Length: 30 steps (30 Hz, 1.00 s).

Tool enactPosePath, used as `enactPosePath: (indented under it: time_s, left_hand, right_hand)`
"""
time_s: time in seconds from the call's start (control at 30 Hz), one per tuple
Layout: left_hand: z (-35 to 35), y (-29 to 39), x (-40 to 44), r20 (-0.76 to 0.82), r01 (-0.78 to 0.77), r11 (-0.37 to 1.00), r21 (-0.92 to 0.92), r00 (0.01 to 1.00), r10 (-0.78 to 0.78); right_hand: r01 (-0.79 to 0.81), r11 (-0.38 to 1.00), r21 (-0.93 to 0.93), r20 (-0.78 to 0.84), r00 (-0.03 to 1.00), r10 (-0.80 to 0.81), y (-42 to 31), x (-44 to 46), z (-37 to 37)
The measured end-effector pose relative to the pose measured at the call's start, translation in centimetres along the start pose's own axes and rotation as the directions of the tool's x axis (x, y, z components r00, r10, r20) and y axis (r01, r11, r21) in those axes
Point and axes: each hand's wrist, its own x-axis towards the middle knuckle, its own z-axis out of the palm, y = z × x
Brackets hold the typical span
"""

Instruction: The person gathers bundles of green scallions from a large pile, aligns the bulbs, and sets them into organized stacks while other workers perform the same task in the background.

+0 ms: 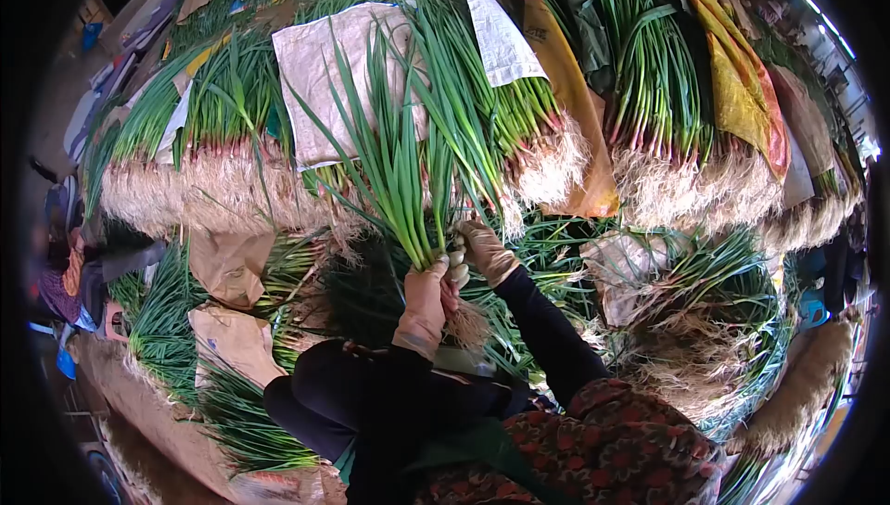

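Note:
Both my hands wear pale, thin gloves and meet near the middle of the view. My left hand point(426, 306) is wrapped round the lower stems of a bunch of green onions point(399, 190), whose leaves fan upward and whose roots hang below the fist. Beside it, on the right, my right hand point(480, 250) has its fingers bent and pressed together at the same bunch's stems; what lies between its fingertips is too small to make out. Behind the leaves lies a whitish woven sack point(320, 69).
Rooted onion bundles point(649, 88) line the raised pile ahead, with a yellow-orange sack point(742, 88) at right. Loose onions point(705, 319) and a brown sack point(232, 264) lie nearer. A person point(69, 273) is at the far left.

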Motion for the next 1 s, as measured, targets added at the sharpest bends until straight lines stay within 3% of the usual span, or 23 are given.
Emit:
enactPosePath:
  time_s: [0.07, 0.1, 0.17, 0.2, 0.23, 0.27, 0.3, 0.33, 0.37, 0.4, 0.47, 0.53, 0.57, 0.6, 0.63, 0.67, 0.73, 0.8, 0.87, 0.93, 0.97, 1.0]
  left_hand:
    - [0.4, 0.0, -0.5, -0.035, 0.049, 0.999, 0.012, 0.998, -0.049]
    - [0.3, -0.4, -0.2, -0.043, 0.060, 0.998, 0.019, 0.997, -0.059]
    - [0.5, -1.1, 0.4, -0.055, 0.032, 0.999, 0.017, 0.998, -0.031]
    - [0.5, -1.0, 0.4, -0.104, 0.005, 0.994, 0.113, 0.995, 0.007]
    - [0.5, -0.8, 0.3, -0.152, -0.019, 0.978, 0.209, 0.987, 0.052]
    - [0.5, -0.7, 0.2, -0.196, -0.038, 0.953, 0.302, 0.975, 0.101]
    - [0.8, -0.8, 0.3, -0.281, -0.061, 0.955, 0.289, 0.949, 0.146]
    - [1.2, -0.8, -0.1, -0.306, -0.107, 0.955, 0.278, 0.932, 0.193]
    - [1.6, -0.2, -0.5, -0.325, -0.155, 0.949, 0.274, 0.914, 0.243]
    - [1.8, 0.2, -0.6, -0.343, -0.206, 0.940, 0.272, 0.892, 0.294]
    - [0.7, 0.0, -0.3, -0.343, -0.200, 0.975, 0.098, 0.913, 0.222]
    - [-0.3, -0.2, 0.8, -0.314, -0.193, 0.977, -0.086, 0.936, 0.157]
    - [-0.9, -0.1, 1.0, -0.247, -0.104, 0.992, -0.077, 0.966, 0.083]
    - [-1.1, -0.4, 1.1, -0.192, -0.037, 0.994, -0.104, 0.981, 0.016]
    - [-0.7, 0.0, 0.9, -0.135, 0.031, 0.992, -0.125, 0.990, -0.048]
    - [-0.4, 0.2, 0.8, -0.074, 0.098, 0.985, -0.140, 0.991, -0.109]
    - [-0.5, -0.3, 1.3, -0.114, 0.048, 0.996, -0.073, 0.992, -0.056]
    - [-1.0, -1.2, 1.9, -0.167, -0.008, 1.000, -0.019, 0.986, 0.004]
    - [-1.0, -1.1, 1.9, -0.244, -0.046, 0.999, -0.011, 0.969, 0.042]
    - [-1.0, -0.8, 1.7, -0.214, -0.049, 0.994, 0.095, 0.974, 0.068]
    - [-0.6, -0.5, 1.4, -0.253, 0.006, 0.983, 0.184, 0.966, 0.042]
    - [-0.2, -0.2, 0.8, -0.265, 0.046, 0.978, 0.202, 0.964, 0.009]
  right_hand:
    - [-0.179, 0.972, 0.149, 0.084, 0.982, 0.168, -2.5, -3.5, 2.5]
    - [-0.178, 0.983, -0.033, 0.094, 0.979, 0.181, -5.7, -6.9, 5.0]
    - [0.002, 0.997, -0.080, 0.110, 0.994, 0.007, -3.1, -3.4, 2.8]
    - [0.086, 0.994, -0.067, 0.140, 0.987, -0.076, -1.2, -1.3, 1.5]
    - [0.226, 0.952, -0.206, 0.112, 0.972, -0.206, -0.3, -0.7, 2.2]
    - [0.340, 0.872, -0.351, 0.082, 0.939, -0.334, 0.5, -0.1, 2.9]
    - [0.288, 0.624, -0.727, 0.037, 0.923, -0.382, 0.5, -0.1, 2.1]
    - [0.150, 0.259, -0.954, 0.020, 0.896, -0.444, -0.2, -1.0, 1.9]
    - [0.172, 0.284, -0.943, 0.048, 0.917, -0.397, 0.1, -0.8, 1.0]
    - [0.221, 0.044, -0.974, 0.199, 0.935, -0.295, 0.7, -0.5, -0.1]
    - [0.260, 0.278, -0.925, 0.312, 0.936, 0.163, -0.9, -2.7, 0.2]
    - [0.329, 0.071, -0.942, 0.314, 0.935, -0.167, -2.9, -2.4, -0.6]
    - [0.335, -0.037, -0.942, 0.328, 0.887, -0.325, -3.9, -1.9, -1.0]
    - [0.338, 0.146, -0.930, 0.188, 0.778, -0.600, -4.9, -0.9, -1.3]
    - [0.306, 0.119, -0.945, 0.140, 0.704, -0.696, -5.8, 0.8, -2.2]
    - [0.381, 0.095, -0.920, 0.199, 0.661, -0.723, -7.6, 0.0, -1.1]
    - [0.059, -0.195, -0.979, 0.146, 0.871, -0.469, -9.0, 0.9, 0.0]
    - [0.412, -0.083, -0.908, 0.397, 0.778, -0.487, -8.1, -0.6, 0.9]
    - [0.659, -0.106, -0.744, 0.620, 0.622, -0.479, -6.4, -2.6, 2.3]
    - [0.611, 0.008, -0.791, 0.551, 0.719, -0.423, -4.8, -5.0, 2.7]
    - [0.457, 0.169, -0.873, 0.360, 0.839, -0.408, -5.3, -5.8, 3.6]
    - [0.571, 0.294, -0.767, 0.359, 0.761, -0.541, -4.4, -3.9, 2.5]
